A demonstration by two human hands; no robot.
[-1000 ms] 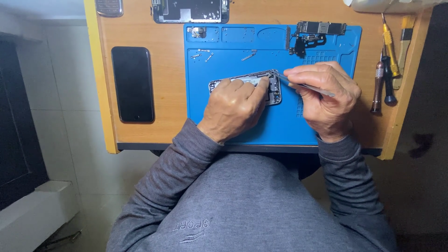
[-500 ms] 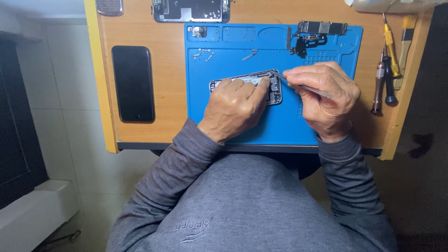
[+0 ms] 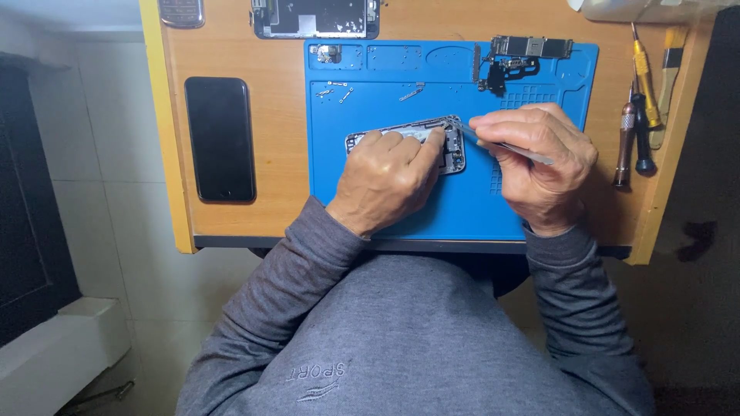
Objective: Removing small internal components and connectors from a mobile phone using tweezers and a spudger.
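Blue mat (image 3: 401, 208) on wooden table (image 3: 277, 115)

Opened phone chassis (image 3: 432, 132): grey metal frame, rounded corners, insides exposed, lay flat and lengthwise left-to-right under left hand (image 3: 385, 179). Left hand's fingers covered most of its near half; far edge and right end stayed visible, right end just left of right hand (image 3: 539, 166). Tweezers (image 3: 505, 144): slim, silver, pinched in right hand's fingers, slanted, tip touching chassis's upper right corner, rear end jutting out over hand's back.
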